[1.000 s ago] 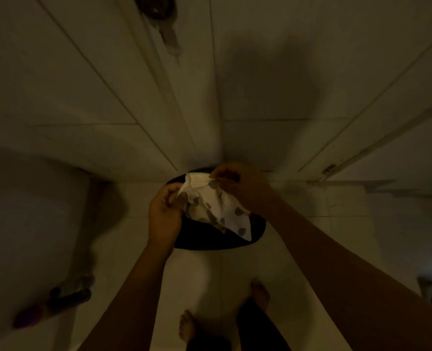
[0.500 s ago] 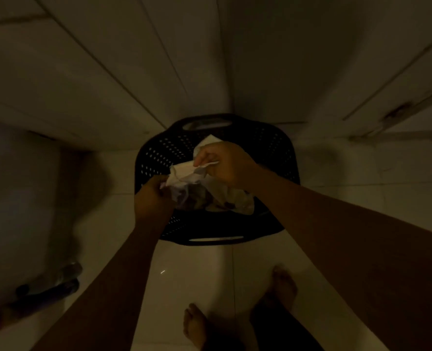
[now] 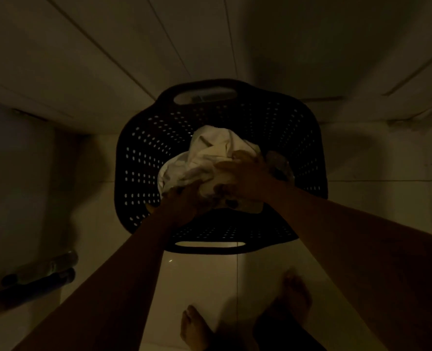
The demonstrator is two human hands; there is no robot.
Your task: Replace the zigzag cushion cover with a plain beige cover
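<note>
Left hand (image 3: 184, 202) and right hand (image 3: 246, 178) both clench the crumpled cover (image 3: 210, 148) over the middle of the basket (image 3: 136, 158). Let go sloppy and a corner could hang over its rim, imo.

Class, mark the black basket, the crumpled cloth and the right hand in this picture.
black basket (image 3: 139, 173), head view, on its perforated left wall.
crumpled cloth (image 3: 210, 153), head view, on its pale upper folds.
right hand (image 3: 245, 178), head view, on the back of the hand.
</note>
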